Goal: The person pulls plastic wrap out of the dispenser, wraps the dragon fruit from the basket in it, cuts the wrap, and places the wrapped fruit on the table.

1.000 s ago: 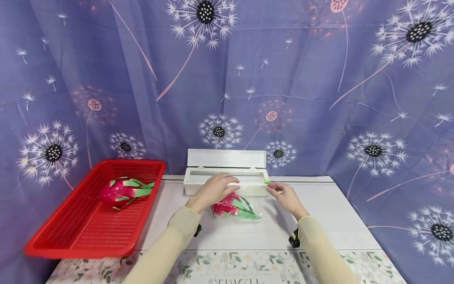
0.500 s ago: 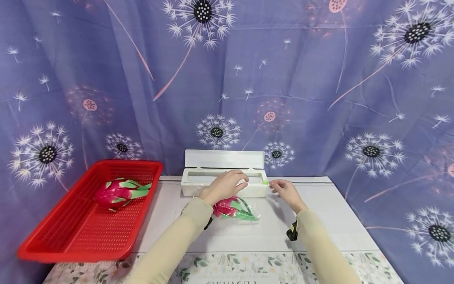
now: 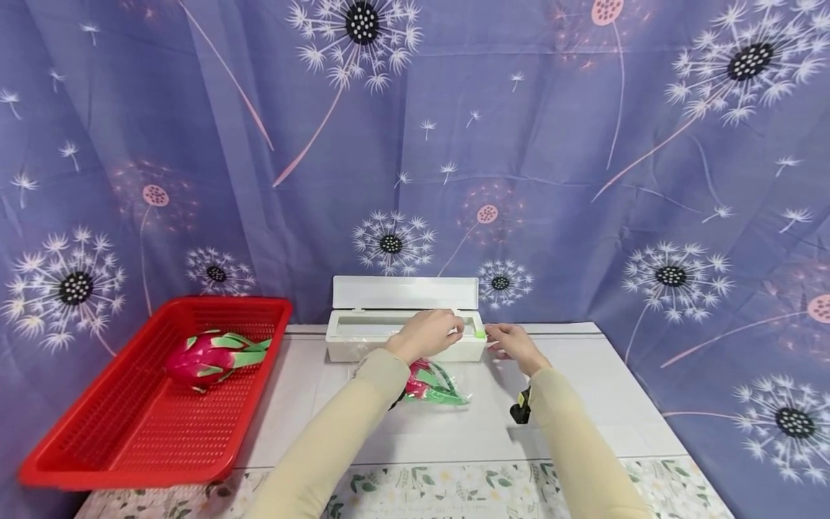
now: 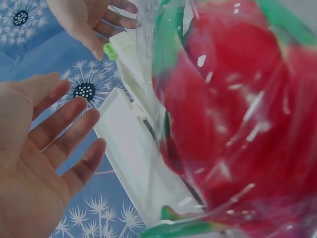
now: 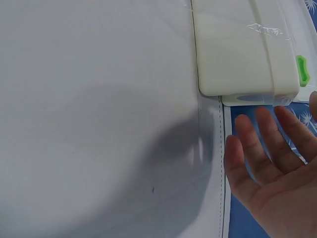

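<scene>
A white film dispenser box (image 3: 363, 344) stands at the table's back with its lid up. My left hand (image 3: 433, 333) hovers over its front edge with fingers straight and holds nothing; the left wrist view shows the open palm (image 4: 44, 148). My right hand (image 3: 508, 342) is at the box's right end, its fingers loose beside the green slider (image 3: 478, 333). The right wrist view shows that palm (image 5: 270, 163) open, just off the box (image 5: 242, 49). A dragon fruit wrapped in clear film (image 3: 436, 383) lies in front of the box, under my left forearm.
A red plastic basket (image 3: 117, 440) sits at the left with another dragon fruit (image 3: 207, 357) in it. A dandelion-print curtain (image 3: 583, 180) hangs right behind the table. White tabletop (image 3: 583, 404) stretches to the right of the box.
My left hand has lifted off the wrapped fruit and moved away and to the right over the box. The right hand has edged closer to the green slider.
</scene>
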Demonstrator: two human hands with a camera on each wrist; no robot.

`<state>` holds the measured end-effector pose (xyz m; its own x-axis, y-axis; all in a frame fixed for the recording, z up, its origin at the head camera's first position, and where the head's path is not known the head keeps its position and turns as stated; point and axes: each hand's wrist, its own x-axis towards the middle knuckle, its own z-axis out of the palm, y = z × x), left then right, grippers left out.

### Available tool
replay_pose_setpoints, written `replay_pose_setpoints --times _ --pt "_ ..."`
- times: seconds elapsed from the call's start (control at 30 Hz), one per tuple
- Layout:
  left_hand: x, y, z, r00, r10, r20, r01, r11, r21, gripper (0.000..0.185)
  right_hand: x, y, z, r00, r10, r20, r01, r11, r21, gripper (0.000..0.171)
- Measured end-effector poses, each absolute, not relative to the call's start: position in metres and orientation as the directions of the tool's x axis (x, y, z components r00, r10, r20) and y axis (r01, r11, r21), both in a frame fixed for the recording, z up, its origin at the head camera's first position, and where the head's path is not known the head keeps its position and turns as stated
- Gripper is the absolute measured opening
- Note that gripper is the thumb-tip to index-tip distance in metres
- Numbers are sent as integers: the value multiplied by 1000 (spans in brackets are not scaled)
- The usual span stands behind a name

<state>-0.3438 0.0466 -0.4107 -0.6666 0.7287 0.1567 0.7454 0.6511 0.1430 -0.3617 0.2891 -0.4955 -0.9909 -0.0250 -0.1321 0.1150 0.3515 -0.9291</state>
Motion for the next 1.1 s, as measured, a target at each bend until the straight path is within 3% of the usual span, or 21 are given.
replay_pose_setpoints --times 0.27,0.7,1.1 --pt "-354 66 -416 -652 743 149 758 637 144 19 -364 285 -494 -987 -21 -158 139 369 -919 45" --pt "-360 87 -419 -712 683 164 702 697 148 12 -370 282 -495 -992 -54 -118 95 312 -945 46" --pt "-372 118 -435 -814 570 114 581 803 130 16 -367 278 -495 -991 -31 -131 114 332 -936 48"
